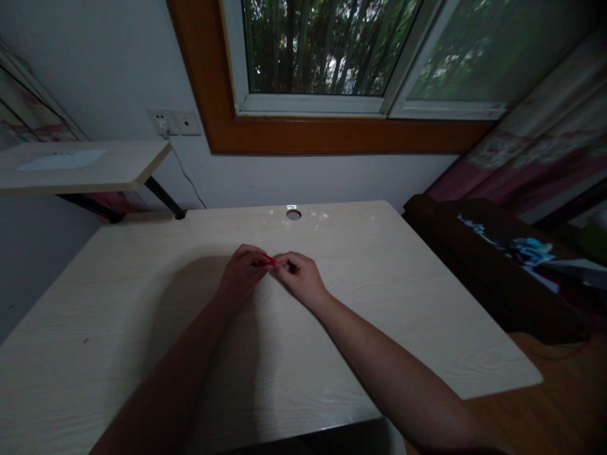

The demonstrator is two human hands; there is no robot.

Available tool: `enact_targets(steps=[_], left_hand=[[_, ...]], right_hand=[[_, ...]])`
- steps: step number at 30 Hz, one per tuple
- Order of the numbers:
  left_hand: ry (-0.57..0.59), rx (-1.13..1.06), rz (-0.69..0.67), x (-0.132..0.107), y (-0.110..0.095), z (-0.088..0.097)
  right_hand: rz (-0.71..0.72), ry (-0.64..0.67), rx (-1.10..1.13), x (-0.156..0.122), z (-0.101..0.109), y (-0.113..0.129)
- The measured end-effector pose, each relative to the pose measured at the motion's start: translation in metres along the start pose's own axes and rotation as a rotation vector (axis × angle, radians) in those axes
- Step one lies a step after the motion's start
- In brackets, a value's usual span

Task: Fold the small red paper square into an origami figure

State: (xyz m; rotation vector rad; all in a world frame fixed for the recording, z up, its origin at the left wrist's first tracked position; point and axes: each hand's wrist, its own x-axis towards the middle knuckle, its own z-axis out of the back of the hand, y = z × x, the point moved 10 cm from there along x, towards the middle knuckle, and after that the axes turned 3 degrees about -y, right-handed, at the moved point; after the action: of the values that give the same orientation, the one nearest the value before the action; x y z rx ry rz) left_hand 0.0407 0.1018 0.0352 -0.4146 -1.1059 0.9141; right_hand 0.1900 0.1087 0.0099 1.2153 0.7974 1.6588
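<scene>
A small, thin red thing (270, 259) shows between my two hands, over the middle of the pale wood-grain desk (379, 265). My left hand (241, 273) is closed in a pinch on its left part. From the other side, the thumb and fingertips of my right hand (301, 275) pinch at its right end. The fingers cover most of the red thing, and its kind is too small to make out. Both hands are close together, at or just above the desk top.
A raised shelf (147, 165) on black legs stands at the back left, with a white sheet (61, 160) on it. Behind it, a cable (187, 174) hangs from a wall socket (164, 121). A round hole (293, 215) pierces the desk near its back edge. Dark furniture (455, 253) stands at right.
</scene>
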Motion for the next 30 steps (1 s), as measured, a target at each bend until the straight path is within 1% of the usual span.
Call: enact_targets(steps=[4,10,19,24,30], left_hand=[[-0.006,-0.006,-0.009,-0.001,0.002,0.000],[0.001,-0.025,0.017,-0.001,0.008,-0.001],[-0.019,-0.064,0.058,0.001,0.008,0.002],[0.010,-0.076,0.062,0.002,0.010,0.000],[0.011,-0.088,0.065,0.001,0.015,0.000]], right_hand=[[-0.002,0.005,-0.016,0.000,0.000,0.003],[0.011,0.001,-0.017,0.000,0.001,0.004],[0.006,-0.002,-0.010,0.000,0.001,0.001],[0.006,0.000,-0.008,0.000,0.000,0.000],[0.003,0.003,-0.010,0.000,0.000,-0.001]])
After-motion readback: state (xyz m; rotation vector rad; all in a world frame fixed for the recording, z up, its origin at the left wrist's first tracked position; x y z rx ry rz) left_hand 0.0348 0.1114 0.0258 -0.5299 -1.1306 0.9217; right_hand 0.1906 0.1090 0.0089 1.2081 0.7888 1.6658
